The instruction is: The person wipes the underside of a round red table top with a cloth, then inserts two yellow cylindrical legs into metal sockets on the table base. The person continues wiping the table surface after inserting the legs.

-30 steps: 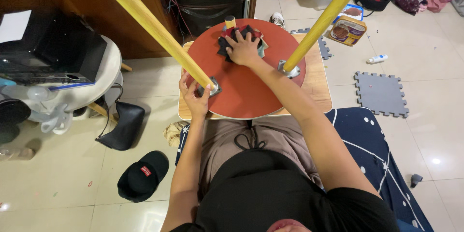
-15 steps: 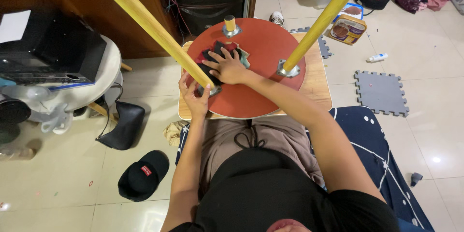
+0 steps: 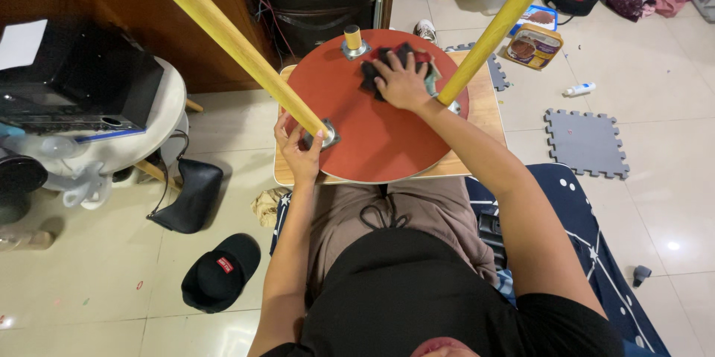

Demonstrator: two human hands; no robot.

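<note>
Red-brown, the round stool seat (image 3: 372, 134) lies upturned on a small wooden table (image 3: 482, 115) over the lap; a dark cloth (image 3: 395, 59) is pressed flat at its far edge under the spread right hand (image 3: 402, 81); the left hand (image 3: 298, 150) is curled around the near leg's (image 3: 231, 44) base. A hard push could slide the seat off the table, or snag the cloth on a leg bracket (image 3: 355, 49).

Bright, even indoor light; a small glare spot gleams on the floor tiles (image 3: 672, 245). Wide-angle lens bends the edges; focus stays sharp.
</note>
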